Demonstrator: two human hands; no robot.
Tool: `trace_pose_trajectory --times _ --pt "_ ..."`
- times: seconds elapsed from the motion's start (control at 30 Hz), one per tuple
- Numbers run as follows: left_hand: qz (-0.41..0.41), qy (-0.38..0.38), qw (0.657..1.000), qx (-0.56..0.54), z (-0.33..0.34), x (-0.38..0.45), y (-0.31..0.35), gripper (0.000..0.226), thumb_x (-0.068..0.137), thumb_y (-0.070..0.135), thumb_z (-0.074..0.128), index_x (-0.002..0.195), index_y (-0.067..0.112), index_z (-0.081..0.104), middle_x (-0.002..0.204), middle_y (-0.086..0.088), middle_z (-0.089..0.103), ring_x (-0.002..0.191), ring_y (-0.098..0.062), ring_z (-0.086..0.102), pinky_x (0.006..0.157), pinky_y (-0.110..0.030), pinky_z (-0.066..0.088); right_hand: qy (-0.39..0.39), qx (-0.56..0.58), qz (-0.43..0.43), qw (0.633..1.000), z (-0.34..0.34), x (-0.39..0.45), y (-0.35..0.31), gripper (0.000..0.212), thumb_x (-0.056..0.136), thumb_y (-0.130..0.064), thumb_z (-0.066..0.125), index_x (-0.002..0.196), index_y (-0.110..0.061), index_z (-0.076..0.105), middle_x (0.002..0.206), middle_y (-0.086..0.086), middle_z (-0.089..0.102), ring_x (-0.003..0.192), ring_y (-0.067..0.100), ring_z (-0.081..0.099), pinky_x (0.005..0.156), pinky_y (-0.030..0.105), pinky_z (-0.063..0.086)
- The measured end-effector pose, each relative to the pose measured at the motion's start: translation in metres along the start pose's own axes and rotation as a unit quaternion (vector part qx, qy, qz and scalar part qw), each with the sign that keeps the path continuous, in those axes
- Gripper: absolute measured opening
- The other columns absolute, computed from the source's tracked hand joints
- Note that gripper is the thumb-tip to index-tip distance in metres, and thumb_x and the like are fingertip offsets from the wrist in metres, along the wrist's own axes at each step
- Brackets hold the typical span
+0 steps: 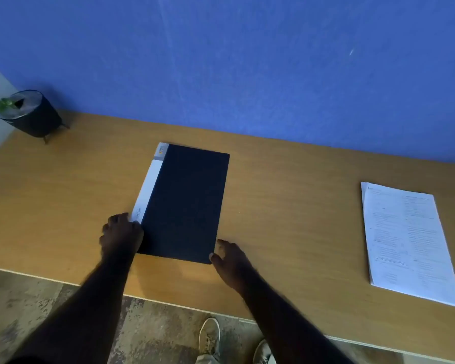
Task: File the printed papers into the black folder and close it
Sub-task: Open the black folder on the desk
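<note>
Nearest the desk [63,195] edge, both hands rest at the closed black folder [187,203]: the left hand [121,235], grip loosely curled, presses its 7 o'clock corner; the right hand [229,258], fingers spread and holding nothing, touches its 5 o'clock corner. Well apart at 3 o'clock lie the printed papers [407,243], unfiled. Filing looks unstarted; opening comes first.

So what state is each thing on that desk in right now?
Black rectangular folder: closed, flat on the wooden desk.
White printed paper stack: lying loose on the desk, apart from the folder, unfiled.
Left hand: resting on folder's near left corner.
Right hand: open, touching near right corner.
Black round plant pot: upright.
</note>
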State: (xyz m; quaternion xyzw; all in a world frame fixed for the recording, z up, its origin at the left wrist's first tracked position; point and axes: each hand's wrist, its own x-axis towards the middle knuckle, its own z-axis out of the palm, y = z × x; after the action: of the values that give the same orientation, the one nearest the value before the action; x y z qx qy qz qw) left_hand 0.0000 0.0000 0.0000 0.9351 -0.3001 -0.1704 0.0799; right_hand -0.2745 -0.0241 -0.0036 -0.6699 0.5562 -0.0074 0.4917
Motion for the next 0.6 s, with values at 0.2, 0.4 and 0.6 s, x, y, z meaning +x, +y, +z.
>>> trace_pose_trajectory --times 0.2,0.4,0.6 --pt "-0.041 -0.065 0.994 -0.078 0.002 0.018 -0.008 0.034 0.089 0.022 0.053 0.119 0.013 0.065 0.117 -0.015 0.068 0.101 -0.037 0.064 0.081 -0.043 0.053 0.023 0.046 0.016 0.999 0.008 -0.004 -0.009 0.054 0.093 -0.041 0.055 0.144 -0.028 0.042 0.14 0.002 0.051 0.124 0.024 0.054 0.099 0.041 0.051" --pt "-0.041 -0.09 0.99 -0.101 0.008 0.025 -0.006 0.033 0.093 0.017 0.057 0.123 0.006 0.065 0.122 -0.018 0.067 0.107 -0.038 0.064 0.078 -0.037 0.047 0.027 0.138 0.026 0.99 0.01 0.003 -0.014 0.05 0.09 -0.034 0.059 0.138 -0.025 0.049 0.134 -0.001 0.063 0.116 0.021 0.063 0.094 0.041 0.057" --pt "-0.036 -0.105 0.989 -0.095 0.009 0.025 -0.006 0.033 0.092 0.02 0.059 0.121 0.006 0.067 0.121 -0.018 0.068 0.105 -0.038 0.065 0.079 -0.04 0.049 0.008 0.184 0.092 0.979 0.004 0.013 -0.008 0.05 0.089 -0.033 0.063 0.134 -0.014 0.052 0.132 0.002 0.063 0.11 0.023 0.064 0.083 0.031 0.057"
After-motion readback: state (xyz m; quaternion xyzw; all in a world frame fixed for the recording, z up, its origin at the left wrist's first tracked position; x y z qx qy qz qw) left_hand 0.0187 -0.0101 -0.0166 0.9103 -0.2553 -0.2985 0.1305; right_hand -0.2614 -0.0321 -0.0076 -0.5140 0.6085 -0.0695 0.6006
